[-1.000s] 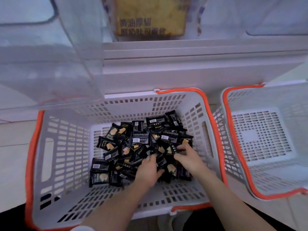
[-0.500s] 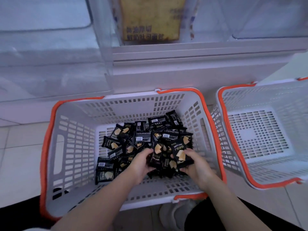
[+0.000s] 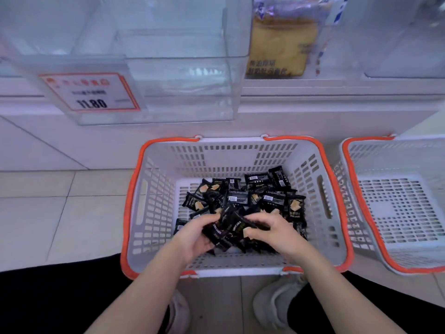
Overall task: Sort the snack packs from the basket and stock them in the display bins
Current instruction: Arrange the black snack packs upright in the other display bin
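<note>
Near the front wall of the white slotted plastic basket with orange rim [image 3: 154, 237], the left hand [image 3: 192, 239] and right hand [image 3: 277, 233] together grasp a bunch of black snack packs [image 3: 228, 229], now raised off the heap. Loosely bunched, slippery wrappers could spill back. Beyond, the clear plastic display bin [image 3: 180, 75] has come into view.
</note>
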The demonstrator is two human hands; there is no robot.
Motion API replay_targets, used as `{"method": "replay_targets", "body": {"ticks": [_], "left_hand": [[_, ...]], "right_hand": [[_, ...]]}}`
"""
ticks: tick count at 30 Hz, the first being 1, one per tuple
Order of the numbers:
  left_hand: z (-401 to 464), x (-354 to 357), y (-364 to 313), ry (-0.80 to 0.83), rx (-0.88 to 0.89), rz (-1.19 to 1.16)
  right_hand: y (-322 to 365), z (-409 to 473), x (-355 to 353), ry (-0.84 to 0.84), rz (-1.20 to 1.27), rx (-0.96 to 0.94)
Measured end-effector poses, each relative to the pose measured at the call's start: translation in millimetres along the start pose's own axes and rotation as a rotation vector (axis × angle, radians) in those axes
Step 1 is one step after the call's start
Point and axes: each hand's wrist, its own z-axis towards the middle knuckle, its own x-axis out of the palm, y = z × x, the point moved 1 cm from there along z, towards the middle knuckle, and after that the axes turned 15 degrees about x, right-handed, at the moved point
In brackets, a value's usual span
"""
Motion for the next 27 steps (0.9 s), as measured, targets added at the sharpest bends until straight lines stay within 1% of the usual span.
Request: {"method": "replay_targets", "body": {"ticks": [2, 5, 7, 10, 12, 15, 16, 18, 21, 22, 24, 27], "left_hand": [[-3, -8, -7, 0.035, -0.021, 0.093], [-9, -7, -6, 0.068, -0.015, 0.326], [-13, -4, -1, 0.073, -0.014, 0.369], [-15, 3, 4, 0.151, 0.011, 0.335], [-16, 8, 2, 0.200, 0.048, 0.344], [-14, 16, -3, 0.271, 0.151, 0.406], [-13, 18, -4, 0.282, 0.168, 0.390], [-10, 20, -3, 0.263, 0.188, 0.350], [-3, 25, 4, 0.192, 0.237, 0.251], [-1, 27, 8, 0.160, 0.245, 0.226], [4, 32, 15, 0.071, 0.249, 0.211], [12, 27, 28, -0.076, 0.221, 0.226]], "right_hand": [[0, 0, 2, -0.034, -0.121, -0.029], [0, 1, 13, -0.090, -0.258, -0.090], [-2, 1, 20, -0.166, -0.340, -0.119], [-8, 0, 25, -0.261, -0.333, -0.112], [-12, -1, 21, -0.247, -0.358, -0.115], [-17, -2, 12, -0.144, -0.464, -0.082], [-19, -2, 10, -0.107, -0.448, -0.066], [-22, -2, 11, -0.067, -0.274, -0.023], [-21, 2, 16, -0.130, 0.096, 0.070], [-19, 5, 18, -0.148, 0.185, 0.110], [-18, 10, 25, -0.169, 0.222, 0.179], [-21, 16, 34, -0.111, 0.114, 0.240]]}}
